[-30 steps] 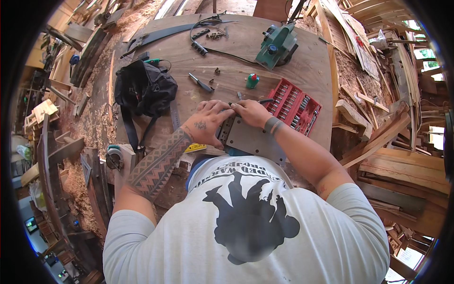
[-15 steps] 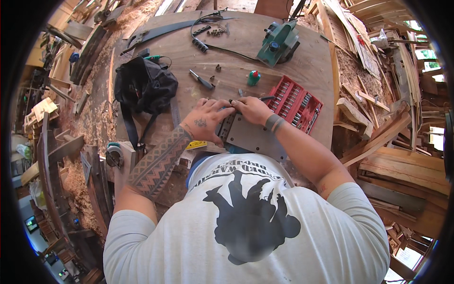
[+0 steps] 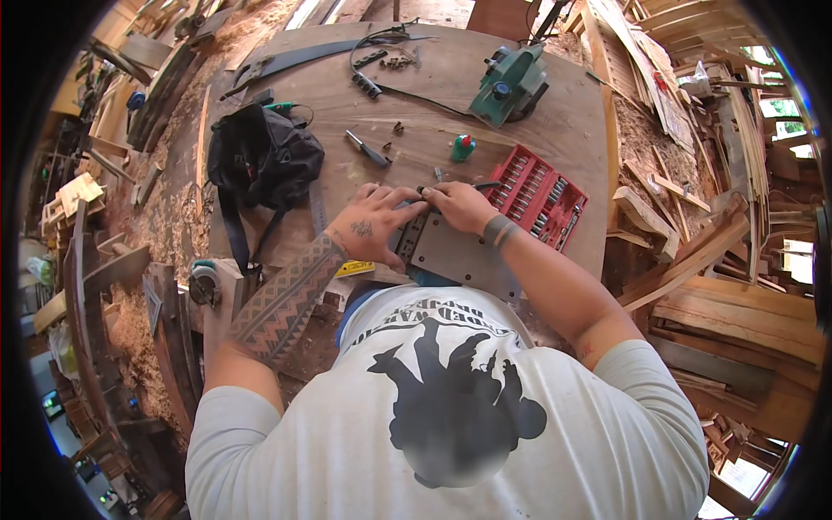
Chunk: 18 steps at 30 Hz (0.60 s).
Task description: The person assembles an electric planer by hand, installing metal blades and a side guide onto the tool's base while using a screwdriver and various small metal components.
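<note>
My left hand (image 3: 373,227) spans the left side of a grey metal plate assembly (image 3: 459,260), thumb at its lower end and fingertips at its upper corner. My right hand (image 3: 459,208) is closed on a small dark part (image 3: 421,190) at that corner, beside the left fingertips; its detail is too small to make out. To the right lies an open red case of sockets and bits (image 3: 537,186). Beyond the hands are a small green bottle with red cap (image 3: 462,149) and a grey-handled tool (image 3: 368,147). A yellow tool (image 3: 354,267) lies below my left hand.
The plywood tabletop (image 3: 407,117) holds a black bag (image 3: 264,169), a handsaw (image 3: 303,59), a green power planer (image 3: 507,82), a cord and small fittings. Boards (image 3: 728,321), offcuts and wood shavings (image 3: 143,355) lie around both sides. A round-headed tool (image 3: 205,282) sits at left.
My hands stay at the plate's upper corner with only slight finger movement. The view has shifted slightly; nothing has visibly been picked up or let go.
</note>
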Motion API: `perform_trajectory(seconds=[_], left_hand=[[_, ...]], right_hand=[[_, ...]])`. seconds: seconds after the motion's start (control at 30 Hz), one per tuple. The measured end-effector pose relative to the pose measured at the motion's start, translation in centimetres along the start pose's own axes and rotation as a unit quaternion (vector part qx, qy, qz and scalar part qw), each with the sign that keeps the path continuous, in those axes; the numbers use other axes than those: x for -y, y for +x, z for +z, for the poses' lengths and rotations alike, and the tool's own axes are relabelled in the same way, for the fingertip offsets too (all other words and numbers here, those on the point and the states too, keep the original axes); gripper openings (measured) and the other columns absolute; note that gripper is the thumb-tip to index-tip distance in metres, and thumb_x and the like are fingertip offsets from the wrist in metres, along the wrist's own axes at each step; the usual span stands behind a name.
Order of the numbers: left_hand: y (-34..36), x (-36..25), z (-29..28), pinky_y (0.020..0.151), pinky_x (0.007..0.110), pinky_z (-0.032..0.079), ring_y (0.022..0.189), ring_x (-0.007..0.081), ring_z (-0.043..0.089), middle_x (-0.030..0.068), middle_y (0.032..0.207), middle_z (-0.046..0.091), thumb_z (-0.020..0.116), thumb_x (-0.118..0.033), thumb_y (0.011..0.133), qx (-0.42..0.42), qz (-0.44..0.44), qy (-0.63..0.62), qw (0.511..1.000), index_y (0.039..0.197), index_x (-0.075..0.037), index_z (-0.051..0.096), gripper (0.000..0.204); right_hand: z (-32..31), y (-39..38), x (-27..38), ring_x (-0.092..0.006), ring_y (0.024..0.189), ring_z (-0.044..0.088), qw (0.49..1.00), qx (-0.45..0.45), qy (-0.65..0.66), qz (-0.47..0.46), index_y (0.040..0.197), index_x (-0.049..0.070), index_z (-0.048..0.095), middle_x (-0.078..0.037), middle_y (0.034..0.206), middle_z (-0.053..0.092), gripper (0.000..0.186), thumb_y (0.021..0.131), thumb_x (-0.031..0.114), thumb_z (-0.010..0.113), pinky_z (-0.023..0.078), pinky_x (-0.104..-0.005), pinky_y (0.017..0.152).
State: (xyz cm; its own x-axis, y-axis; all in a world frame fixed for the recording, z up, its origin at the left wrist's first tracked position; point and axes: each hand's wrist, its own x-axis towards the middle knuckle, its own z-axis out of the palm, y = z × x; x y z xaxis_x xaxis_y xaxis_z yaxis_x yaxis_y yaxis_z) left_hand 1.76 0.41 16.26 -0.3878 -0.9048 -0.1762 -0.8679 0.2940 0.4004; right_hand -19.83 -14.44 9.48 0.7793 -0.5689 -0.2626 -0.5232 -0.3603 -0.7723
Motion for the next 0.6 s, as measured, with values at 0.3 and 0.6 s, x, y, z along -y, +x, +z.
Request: perform_trajectory(seconds=[0.3, 0.6], left_hand=[[0.0, 0.5, 0.6, 0.131, 0.052, 0.024, 0.154, 0.0334, 0.043, 0.0096, 0.164, 0.048, 0.103, -0.048, 0.065, -0.017, 0.012, -0.002, 1.0, 0.168, -0.02, 0.05, 0.119], [-0.3, 1.2, 3.1, 0.132, 0.059, 0.019, 0.156, 0.0398, 0.038, 0.0122, 0.161, 0.05, 0.095, -0.056, 0.077, -0.119, -0.044, -0.022, 0.992, 0.165, -0.022, 0.052, 0.104]], right_hand=[[-0.2, -0.2, 0.2, -0.0496, 0.112, 0.071, 1.0, 0.002, 0.009, 0.009, 0.115, -0.003, 0.079, -0.03, 0.115, 0.077, 0.05, 0.113, 0.04, 0.053, 0.055, -0.0528, 0.1], [-0.1, -0.2, 0.1, -0.0501, 0.114, 0.071, 1.0, 0.0, -0.008, 0.017, 0.115, -0.003, 0.08, -0.032, 0.116, 0.076, 0.053, 0.113, 0.043, 0.052, 0.054, -0.0543, 0.101]])
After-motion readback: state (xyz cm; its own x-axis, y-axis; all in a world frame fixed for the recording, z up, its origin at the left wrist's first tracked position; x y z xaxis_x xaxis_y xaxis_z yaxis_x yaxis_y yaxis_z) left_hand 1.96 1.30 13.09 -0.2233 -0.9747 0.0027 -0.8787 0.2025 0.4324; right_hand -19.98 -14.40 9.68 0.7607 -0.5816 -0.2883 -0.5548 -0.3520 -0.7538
